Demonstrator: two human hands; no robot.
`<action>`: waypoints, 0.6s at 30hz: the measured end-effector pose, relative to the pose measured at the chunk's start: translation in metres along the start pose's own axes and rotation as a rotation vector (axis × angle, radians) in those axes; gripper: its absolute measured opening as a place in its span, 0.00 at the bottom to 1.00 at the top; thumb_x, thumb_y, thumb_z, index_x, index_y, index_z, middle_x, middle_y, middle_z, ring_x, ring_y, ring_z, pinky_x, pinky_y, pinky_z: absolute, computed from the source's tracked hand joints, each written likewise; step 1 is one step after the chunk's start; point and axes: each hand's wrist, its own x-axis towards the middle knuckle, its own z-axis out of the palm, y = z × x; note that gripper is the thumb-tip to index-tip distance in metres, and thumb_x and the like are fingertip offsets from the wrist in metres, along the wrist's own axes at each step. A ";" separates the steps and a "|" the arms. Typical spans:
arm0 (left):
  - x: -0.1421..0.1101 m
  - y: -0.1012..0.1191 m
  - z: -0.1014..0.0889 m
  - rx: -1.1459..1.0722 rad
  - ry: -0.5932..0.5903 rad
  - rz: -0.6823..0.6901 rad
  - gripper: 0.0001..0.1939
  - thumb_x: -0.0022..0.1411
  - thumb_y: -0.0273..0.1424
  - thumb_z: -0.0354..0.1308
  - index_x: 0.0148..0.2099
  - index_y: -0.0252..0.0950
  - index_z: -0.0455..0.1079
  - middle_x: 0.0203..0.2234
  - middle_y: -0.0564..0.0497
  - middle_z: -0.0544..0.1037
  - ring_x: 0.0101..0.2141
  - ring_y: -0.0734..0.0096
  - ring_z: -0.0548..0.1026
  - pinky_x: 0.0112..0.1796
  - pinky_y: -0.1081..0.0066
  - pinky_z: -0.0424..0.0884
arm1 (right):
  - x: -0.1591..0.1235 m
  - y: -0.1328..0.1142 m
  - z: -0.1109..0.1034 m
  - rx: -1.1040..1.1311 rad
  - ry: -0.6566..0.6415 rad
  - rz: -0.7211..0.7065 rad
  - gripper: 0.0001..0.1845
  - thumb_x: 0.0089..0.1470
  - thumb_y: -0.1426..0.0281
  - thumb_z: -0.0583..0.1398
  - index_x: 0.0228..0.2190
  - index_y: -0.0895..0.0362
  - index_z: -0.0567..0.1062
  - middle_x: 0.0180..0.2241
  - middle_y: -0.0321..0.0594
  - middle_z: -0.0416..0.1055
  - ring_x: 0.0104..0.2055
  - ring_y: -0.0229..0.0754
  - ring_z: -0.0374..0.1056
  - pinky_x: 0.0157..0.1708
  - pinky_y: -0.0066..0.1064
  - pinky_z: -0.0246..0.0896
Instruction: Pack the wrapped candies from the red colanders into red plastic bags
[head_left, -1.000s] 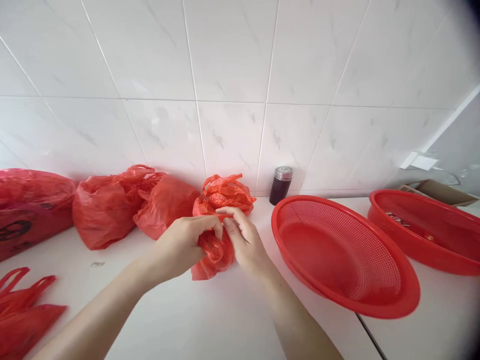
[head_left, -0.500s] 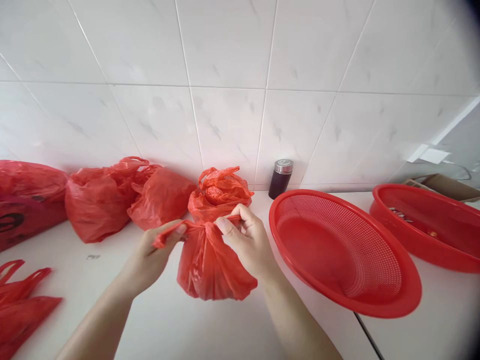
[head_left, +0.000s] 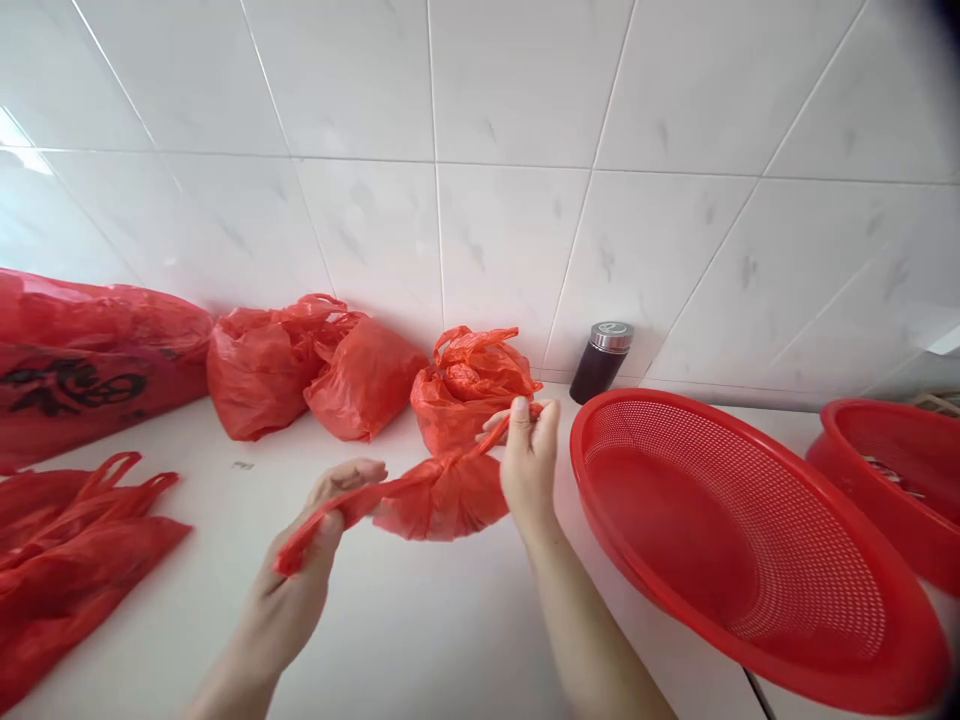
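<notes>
A filled red plastic bag (head_left: 442, 505) is on the white table in front of me, gathered at its top. One of its twisted handles runs left into my left hand (head_left: 304, 560), pinched between thumb and fingers. The other handle stretches up and right to my right hand (head_left: 529, 455), which grips it near the thumb tip. Both handles are drawn taut away from the gathered neck. Just behind stands another red plastic bag (head_left: 472, 385) with its handles loosely bunched on top, partly covered by my right fingers.
More filled red bags (head_left: 367, 375) line the tiled wall at left, beside a large bag with black writing (head_left: 105, 375). Flat red bags (head_left: 82, 545) lie at the left front. A dark flask (head_left: 601, 360), a red mesh basket (head_left: 675, 530) and a second red basket (head_left: 900, 480) are at right.
My hands have moved apart, the left one lower and leftward, the right one up and right, stretching the handles. The view has turned left, so the background sits further right.
</notes>
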 end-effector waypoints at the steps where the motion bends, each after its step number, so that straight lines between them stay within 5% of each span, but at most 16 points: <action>1: 0.000 -0.004 0.009 -0.006 0.013 0.002 0.22 0.67 0.47 0.45 0.45 0.42 0.75 0.56 0.45 0.66 0.56 0.53 0.66 0.54 0.56 0.66 | -0.006 0.007 0.005 -0.063 -0.044 0.015 0.12 0.65 0.57 0.47 0.34 0.51 0.54 0.27 0.32 0.69 0.26 0.38 0.68 0.29 0.31 0.62; 8: -0.011 -0.046 0.049 0.228 0.075 -0.133 0.20 0.68 0.44 0.44 0.55 0.48 0.69 0.50 0.47 0.67 0.45 0.63 0.73 0.47 0.59 0.70 | -0.056 0.055 0.014 -0.727 -0.320 -0.073 0.15 0.65 0.56 0.44 0.39 0.54 0.59 0.36 0.42 0.72 0.32 0.47 0.72 0.26 0.32 0.55; 13: -0.017 -0.050 0.062 0.335 0.037 -0.106 0.20 0.69 0.41 0.42 0.56 0.45 0.68 0.32 0.52 0.72 0.31 0.70 0.72 0.34 0.70 0.70 | -0.061 0.064 -0.001 -0.858 -0.355 -0.105 0.17 0.67 0.57 0.40 0.38 0.55 0.60 0.32 0.40 0.73 0.27 0.45 0.70 0.23 0.30 0.48; 18: -0.008 -0.043 0.057 0.370 -0.125 -0.257 0.22 0.68 0.42 0.41 0.58 0.46 0.67 0.16 0.59 0.59 0.17 0.74 0.58 0.22 0.74 0.60 | -0.041 0.070 -0.019 -0.941 -0.392 -0.061 0.16 0.68 0.60 0.41 0.39 0.56 0.61 0.29 0.37 0.74 0.28 0.42 0.71 0.24 0.30 0.46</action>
